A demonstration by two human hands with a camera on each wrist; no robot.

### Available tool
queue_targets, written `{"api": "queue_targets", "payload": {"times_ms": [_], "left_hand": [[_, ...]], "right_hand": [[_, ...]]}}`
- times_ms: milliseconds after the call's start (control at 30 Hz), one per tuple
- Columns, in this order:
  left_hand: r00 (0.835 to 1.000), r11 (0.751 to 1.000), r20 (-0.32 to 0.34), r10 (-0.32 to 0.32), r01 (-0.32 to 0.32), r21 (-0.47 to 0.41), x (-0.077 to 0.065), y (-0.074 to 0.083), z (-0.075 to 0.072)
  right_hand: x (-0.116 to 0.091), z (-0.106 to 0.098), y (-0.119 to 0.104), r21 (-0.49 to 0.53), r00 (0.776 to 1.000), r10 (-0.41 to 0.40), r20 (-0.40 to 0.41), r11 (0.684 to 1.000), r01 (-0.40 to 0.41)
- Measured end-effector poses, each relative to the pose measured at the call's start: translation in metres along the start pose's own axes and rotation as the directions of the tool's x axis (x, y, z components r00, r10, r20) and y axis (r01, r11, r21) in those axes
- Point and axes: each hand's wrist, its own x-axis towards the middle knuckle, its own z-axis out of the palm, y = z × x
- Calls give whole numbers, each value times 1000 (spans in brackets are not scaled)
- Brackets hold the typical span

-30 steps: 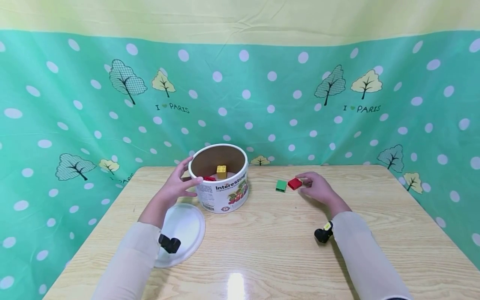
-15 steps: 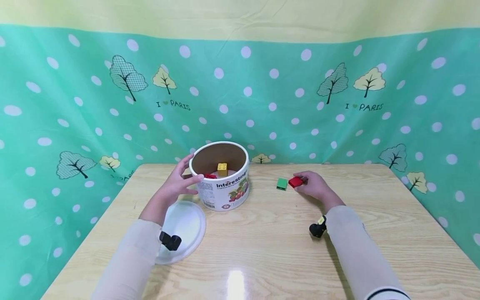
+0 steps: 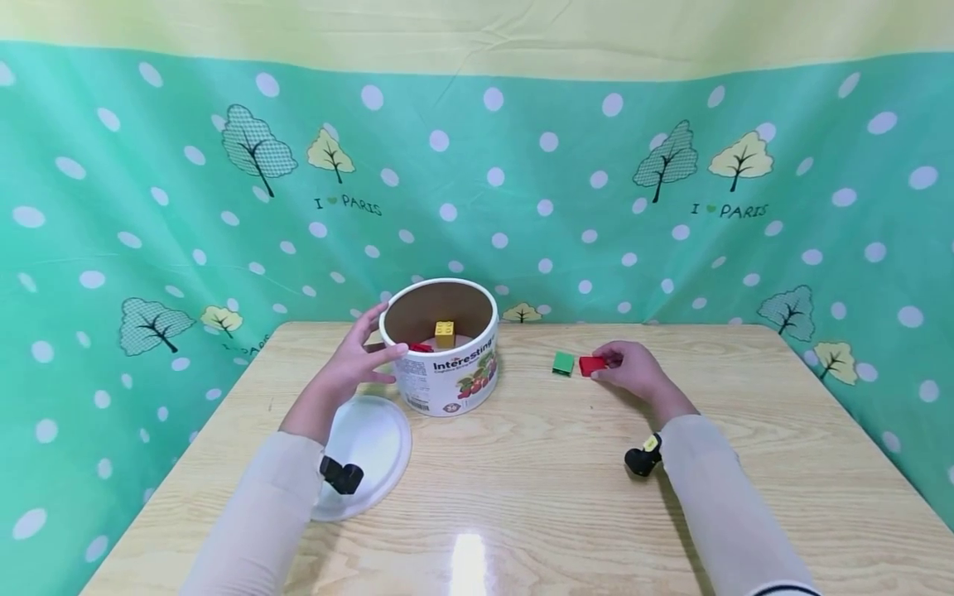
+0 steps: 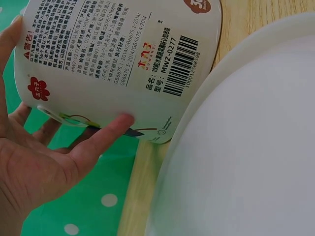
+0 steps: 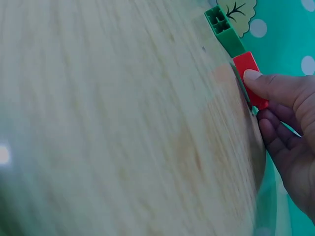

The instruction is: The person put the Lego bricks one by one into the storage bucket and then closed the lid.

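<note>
My left hand (image 3: 350,364) rests its spread fingers against the left side of a white tub (image 3: 447,387) with fruit printed on it. In the left wrist view the fingers (image 4: 101,145) lie fairly straight along the tub's printed wall (image 4: 98,98). A yellow building brick (image 3: 445,334) and something red (image 3: 421,348) are inside the tub. At the right, my right hand (image 3: 633,370) pinches a red building brick (image 3: 591,365) between thumb and fingers. Just left of it a green building brick (image 3: 563,362) lies on its side, its hollow underside showing in the right wrist view.
A round white lid (image 3: 383,447) lies on the wooden table (image 3: 522,497), partly under the left forearm. Behind the table's back edge hangs a green dotted cloth (image 3: 522,207). Black cameras sit on both wrists.
The red brick has turned a little in my right hand's fingers and stands slightly farther from the green brick. My left hand stays at the tub.
</note>
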Motion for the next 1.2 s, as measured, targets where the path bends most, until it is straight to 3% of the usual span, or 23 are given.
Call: {"api": "queue_targets", "payload": {"times_ms": [300,533,800,1200], "left_hand": [[1000,1000,5,4,-4,5,-2,3,1],[1000,1000,7,3,-3,0,1,2,0],[1000,1000,1,-2,2,2,2,0,-2],[1000,1000,4,12,-12,-1,-1,0,0]], "right_hand": [[-11,-5,-9,92,1000,19,-17,996,-17],[-17,-3,-23,63,994,-41,-104,997,48],[-19,-5,-46,97,983,-58,-176,992,75],[-17,-8,-82,114,973,-142,-183,980,164]]}}
